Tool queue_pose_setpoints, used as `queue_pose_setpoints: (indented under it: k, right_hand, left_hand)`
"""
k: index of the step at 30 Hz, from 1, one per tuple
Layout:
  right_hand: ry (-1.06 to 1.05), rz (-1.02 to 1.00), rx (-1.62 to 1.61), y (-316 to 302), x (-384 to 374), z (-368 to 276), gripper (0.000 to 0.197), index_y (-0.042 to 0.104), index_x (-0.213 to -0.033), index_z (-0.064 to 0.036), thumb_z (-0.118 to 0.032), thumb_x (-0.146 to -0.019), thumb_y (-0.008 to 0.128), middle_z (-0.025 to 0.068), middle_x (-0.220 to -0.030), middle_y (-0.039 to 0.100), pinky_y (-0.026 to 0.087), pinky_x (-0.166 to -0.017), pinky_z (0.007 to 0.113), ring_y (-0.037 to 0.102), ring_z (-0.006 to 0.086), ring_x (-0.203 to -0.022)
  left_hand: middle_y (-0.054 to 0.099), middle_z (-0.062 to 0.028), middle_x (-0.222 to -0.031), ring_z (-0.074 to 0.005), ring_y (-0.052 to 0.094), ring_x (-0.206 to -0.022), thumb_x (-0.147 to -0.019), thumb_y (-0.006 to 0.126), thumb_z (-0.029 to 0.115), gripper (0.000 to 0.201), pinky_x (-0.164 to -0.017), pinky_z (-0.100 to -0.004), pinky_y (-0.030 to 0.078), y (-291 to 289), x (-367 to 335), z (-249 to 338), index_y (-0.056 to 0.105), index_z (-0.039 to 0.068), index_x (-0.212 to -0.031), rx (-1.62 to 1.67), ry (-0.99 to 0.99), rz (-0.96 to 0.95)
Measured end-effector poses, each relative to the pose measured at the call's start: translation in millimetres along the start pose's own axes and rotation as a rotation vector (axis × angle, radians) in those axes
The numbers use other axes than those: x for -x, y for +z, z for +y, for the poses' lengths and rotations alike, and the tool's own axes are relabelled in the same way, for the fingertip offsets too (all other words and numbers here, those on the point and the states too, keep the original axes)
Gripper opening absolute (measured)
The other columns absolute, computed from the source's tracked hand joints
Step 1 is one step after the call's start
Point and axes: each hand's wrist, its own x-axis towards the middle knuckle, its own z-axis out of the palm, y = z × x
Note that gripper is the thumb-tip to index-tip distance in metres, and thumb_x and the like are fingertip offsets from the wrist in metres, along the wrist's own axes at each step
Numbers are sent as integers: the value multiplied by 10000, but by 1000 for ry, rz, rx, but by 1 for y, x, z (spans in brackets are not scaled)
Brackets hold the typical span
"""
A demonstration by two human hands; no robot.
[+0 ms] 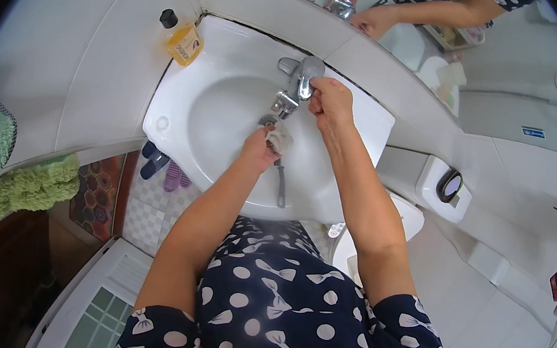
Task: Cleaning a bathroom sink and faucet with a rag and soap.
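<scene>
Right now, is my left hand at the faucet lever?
No, the left hand holds a whitish cloth, while the right hand is at the faucet lever.

A person stands before the sink, with the mirror on the wall behind it. The tap sits at the sink's back, the right hand on it; the left hand, with a cloth, is below the spout. A bottle is at the back left corner. Slippers lie to the left, towels farther left; the toilet is right.
</scene>
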Motion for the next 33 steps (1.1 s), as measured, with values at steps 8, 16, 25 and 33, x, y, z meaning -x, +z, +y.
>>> queue_pose_setpoints:
  k: [8,16,25,33]
  right_hand:
    - [45,18,-177,4,-5,-4,238,463,-659,-74,14,-806,629,-2,-556,363,262,-427,310,305,127,-429]
    - [84,10,-117,-3,-10,-2,170,496,-711,-61,-48,-844,600,25,-566,405,274,-426,310,351,146,-442]
    - [66,-316,568,-28,8,142,344,626,-1203,-74,-241,-913,550,61,-1078,642,482,-761,315,594,159,-864]
    - [-103,-270,860,-21,0,171,246,670,-1036,-38,-134,-848,543,178,-978,676,501,-745,406,644,304,-881]
  left_hand:
    - [598,-79,-1177,-240,624,-1046,-1039,393,276,232,-898,-445,515,3,-5,-3,526,164,-1193,-27,6,16]
    - [623,-84,-1108,-229,634,-1018,-1023,426,261,244,-865,-417,531,9,3,-3,559,131,-1180,-46,52,3]
    - [603,-61,-1129,-215,606,-948,-980,494,230,244,-740,-332,505,-18,15,8,591,125,-1177,-5,112,21]
    - [617,-49,-983,-165,587,-759,-950,596,186,236,-591,-275,499,-51,40,22,597,112,-1174,-374,233,134]
